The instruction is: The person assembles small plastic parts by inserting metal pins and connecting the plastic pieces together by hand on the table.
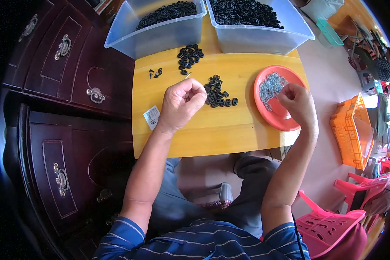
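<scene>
Black oval pieces [215, 91] lie heaped on the yellow tabletop [238, 128], just right of my left hand [182, 104] — glossy, rounded, some showing holes. That hand's thumb and forefinger are pinched together; what they grip, I can't tell. My right hand [300, 103], fingertips also pinched, partly covers the orange-red plate [278, 118] of silvery metal pieces [271, 86] — too small to make out singly.

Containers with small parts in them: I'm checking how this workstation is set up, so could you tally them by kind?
Translucent tubs, holding black pieces: 2
Red-orange dish, holding silvery pieces, right hand over it: 1
Total: 3
</scene>
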{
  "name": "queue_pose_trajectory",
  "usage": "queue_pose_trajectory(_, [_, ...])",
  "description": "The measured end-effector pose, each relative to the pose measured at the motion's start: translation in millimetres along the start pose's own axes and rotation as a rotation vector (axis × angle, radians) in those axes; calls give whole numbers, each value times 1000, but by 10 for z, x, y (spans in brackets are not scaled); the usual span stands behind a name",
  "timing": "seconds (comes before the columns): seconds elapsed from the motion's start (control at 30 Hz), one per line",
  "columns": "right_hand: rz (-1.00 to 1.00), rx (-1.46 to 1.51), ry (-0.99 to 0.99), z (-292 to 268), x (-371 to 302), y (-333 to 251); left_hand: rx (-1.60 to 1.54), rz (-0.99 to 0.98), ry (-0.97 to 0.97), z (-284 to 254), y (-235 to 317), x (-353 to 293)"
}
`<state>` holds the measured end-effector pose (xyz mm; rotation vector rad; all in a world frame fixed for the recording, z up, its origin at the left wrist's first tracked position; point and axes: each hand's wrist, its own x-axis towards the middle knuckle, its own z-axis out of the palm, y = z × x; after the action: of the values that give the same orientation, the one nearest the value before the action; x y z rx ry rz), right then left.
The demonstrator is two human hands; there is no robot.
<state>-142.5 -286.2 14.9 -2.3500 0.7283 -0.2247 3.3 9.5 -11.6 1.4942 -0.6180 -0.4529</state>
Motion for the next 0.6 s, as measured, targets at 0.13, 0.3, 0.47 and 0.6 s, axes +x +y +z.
queue_pose_trajectory(0.13, [-19,-138,-86,49,-24,14,29,48,-10,20,-26,10])
queue_pose_trajectory(0.3, [-71,-231,-121,184,18,72,51,51,1,24,-43,8])
queue_pose_trajectory(0.47, [-97,-204,-55,198,12,-64,84,61,22,-46,-34,3])
queue_pose_trajectory(0.6, [-204,-64,132,328,30,-358,114,66,32,-44,-18,12])
